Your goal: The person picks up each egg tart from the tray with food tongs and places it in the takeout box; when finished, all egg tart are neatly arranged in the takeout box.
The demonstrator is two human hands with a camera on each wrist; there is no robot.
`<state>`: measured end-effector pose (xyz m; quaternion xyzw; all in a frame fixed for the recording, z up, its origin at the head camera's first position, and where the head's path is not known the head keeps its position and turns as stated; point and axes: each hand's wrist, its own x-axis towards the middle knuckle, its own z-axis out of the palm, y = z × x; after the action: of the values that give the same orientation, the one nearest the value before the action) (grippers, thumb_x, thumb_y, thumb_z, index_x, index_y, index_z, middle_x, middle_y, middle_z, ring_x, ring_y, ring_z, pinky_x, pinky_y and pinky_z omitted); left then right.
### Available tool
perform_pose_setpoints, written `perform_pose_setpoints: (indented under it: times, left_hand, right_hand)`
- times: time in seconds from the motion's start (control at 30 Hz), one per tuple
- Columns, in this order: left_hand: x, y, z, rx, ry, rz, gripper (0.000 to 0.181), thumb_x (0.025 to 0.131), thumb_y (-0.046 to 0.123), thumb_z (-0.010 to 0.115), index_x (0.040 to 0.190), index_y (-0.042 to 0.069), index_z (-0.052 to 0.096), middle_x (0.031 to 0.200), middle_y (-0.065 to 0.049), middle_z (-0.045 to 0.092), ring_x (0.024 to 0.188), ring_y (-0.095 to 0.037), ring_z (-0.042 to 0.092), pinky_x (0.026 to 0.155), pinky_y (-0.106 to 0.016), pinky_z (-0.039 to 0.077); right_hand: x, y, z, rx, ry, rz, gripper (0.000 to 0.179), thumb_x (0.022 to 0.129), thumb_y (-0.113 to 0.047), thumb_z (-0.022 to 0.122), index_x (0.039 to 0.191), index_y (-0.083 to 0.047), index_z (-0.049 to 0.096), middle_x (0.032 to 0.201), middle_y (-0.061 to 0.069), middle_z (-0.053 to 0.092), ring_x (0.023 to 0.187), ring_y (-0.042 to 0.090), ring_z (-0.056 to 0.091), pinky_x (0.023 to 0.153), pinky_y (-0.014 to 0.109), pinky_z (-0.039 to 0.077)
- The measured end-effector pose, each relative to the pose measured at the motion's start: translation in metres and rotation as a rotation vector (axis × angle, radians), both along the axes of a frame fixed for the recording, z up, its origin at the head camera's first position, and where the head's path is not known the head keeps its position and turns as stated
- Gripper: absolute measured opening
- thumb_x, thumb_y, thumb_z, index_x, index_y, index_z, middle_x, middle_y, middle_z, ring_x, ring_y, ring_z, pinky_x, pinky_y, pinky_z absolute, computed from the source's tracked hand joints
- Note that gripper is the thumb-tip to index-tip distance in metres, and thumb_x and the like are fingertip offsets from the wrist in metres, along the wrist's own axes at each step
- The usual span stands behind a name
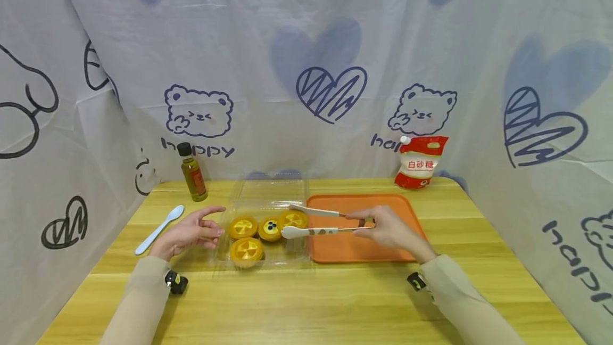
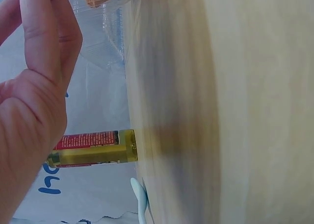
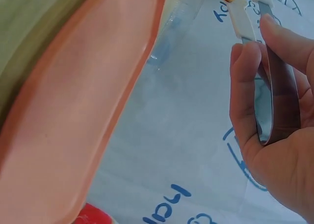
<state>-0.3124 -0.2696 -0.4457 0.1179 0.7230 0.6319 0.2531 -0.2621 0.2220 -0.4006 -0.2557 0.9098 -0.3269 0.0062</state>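
Note:
My right hand (image 1: 385, 226) grips a pair of tongs (image 1: 322, 212) with white tips, its thumb and fingers on the metal arms in the right wrist view. The tong tips are spread at the rightmost egg tart (image 1: 293, 219) in a clear plastic box (image 1: 287, 260). Several yellow tarts lie in this box, including one dotted with dark berries (image 1: 270, 229) and one at the front (image 1: 246, 251). My left hand (image 1: 193, 232) is by the box's left side, index finger stretched out and the other fingers loosely bent, holding nothing.
An orange tray (image 1: 364, 253) lies right of the box, whose clear lid (image 1: 270, 191) is folded back. Behind stand an oil bottle (image 1: 193, 177) at left and a red-and-white sugar bag (image 1: 419, 164) at right. A pale blue spoon (image 1: 159, 230) lies left of my left hand.

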Motion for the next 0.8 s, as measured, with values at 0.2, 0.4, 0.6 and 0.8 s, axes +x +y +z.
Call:
perform_pose_setpoints:
  times: [0.2,0.4,0.6,0.8]
  left_hand:
    - [-0.001,0.0,-0.001,-0.004,0.002,-0.006,0.079,0.093,0.004,0.065,0.156,0.007,0.016,0.099,-0.015,0.063,0.075,-0.018,0.066,0.071,-0.032,0.062]
    - [-0.001,0.0,-0.001,-0.007,0.003,-0.007,0.08,0.093,0.004,0.064,0.156,0.006,0.015,0.1,-0.015,0.062,0.076,-0.017,0.065,0.071,-0.033,0.062]
    - [-0.001,0.0,-0.001,-0.012,-0.002,-0.001,0.08,0.093,0.004,0.064,0.156,0.006,0.015,0.1,-0.015,0.062,0.077,-0.018,0.065,0.071,-0.033,0.062]
    - [-0.001,0.0,-0.001,-0.02,-0.004,0.004,0.081,0.093,0.005,0.065,0.156,0.006,0.014,0.1,-0.016,0.061,0.077,-0.019,0.066,0.071,-0.033,0.063]
  right_hand:
    - [-0.003,-0.003,0.006,0.037,-0.006,0.054,0.039,0.085,-0.02,0.077,0.123,-0.018,0.07,0.106,-0.002,0.073,0.067,0.01,0.052,0.057,0.022,0.045]
    - [-0.008,-0.007,0.014,0.101,0.009,0.13,0.037,0.087,-0.018,0.076,0.123,-0.017,0.07,0.096,-0.004,0.075,0.065,0.004,0.057,0.06,0.021,0.049]
    - [-0.014,-0.013,0.023,0.163,0.013,0.18,0.034,0.086,-0.017,0.076,0.119,-0.016,0.072,0.098,-0.005,0.075,0.083,0.01,0.064,0.074,0.029,0.055]
    - [-0.019,-0.019,0.031,0.178,-0.043,0.209,0.032,0.086,-0.015,0.076,0.118,-0.015,0.073,0.103,-0.004,0.075,0.089,0.01,0.065,0.082,0.032,0.057]
